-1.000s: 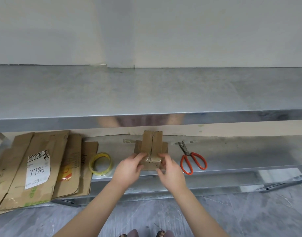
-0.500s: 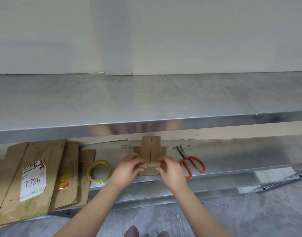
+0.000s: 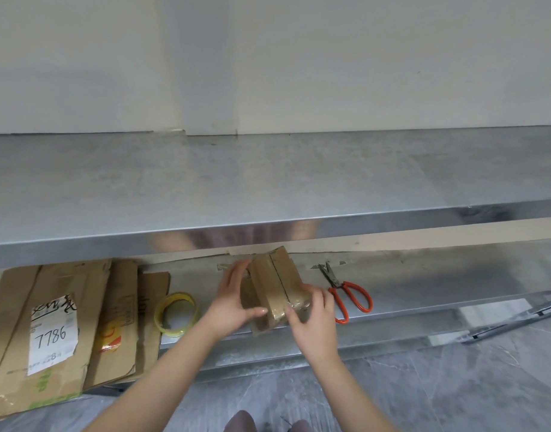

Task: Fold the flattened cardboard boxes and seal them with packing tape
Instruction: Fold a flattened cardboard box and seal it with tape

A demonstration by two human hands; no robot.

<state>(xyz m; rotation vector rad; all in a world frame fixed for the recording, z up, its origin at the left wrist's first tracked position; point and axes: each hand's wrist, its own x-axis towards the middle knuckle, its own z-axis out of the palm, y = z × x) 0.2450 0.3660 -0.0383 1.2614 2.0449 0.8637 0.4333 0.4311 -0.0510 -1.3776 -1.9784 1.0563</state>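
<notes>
A small folded cardboard box [image 3: 275, 280] sits on the lower metal shelf [image 3: 424, 285], its top flaps meeting in a centre seam, turned at a slant. My left hand [image 3: 233, 297] grips its left side, fingers along the side and thumb on the near end. My right hand [image 3: 314, 310] holds the near right corner, thumb pressing the near end where clear tape shines. A roll of yellowish packing tape [image 3: 176, 313] lies left of the box. Flattened cardboard boxes [image 3: 59, 325], one with a white "7786" label, lie stacked at the far left.
Orange-handled scissors [image 3: 346, 291] lie on the shelf right of the box. The upper metal shelf [image 3: 268, 182] overhangs the work area, its front lip just above the box. A wall rises behind. Grey floor lies below.
The box has been turned clockwise and lifted or tilted at its near end. My left hand slid along its left side, and my right hand moved to the near right corner.
</notes>
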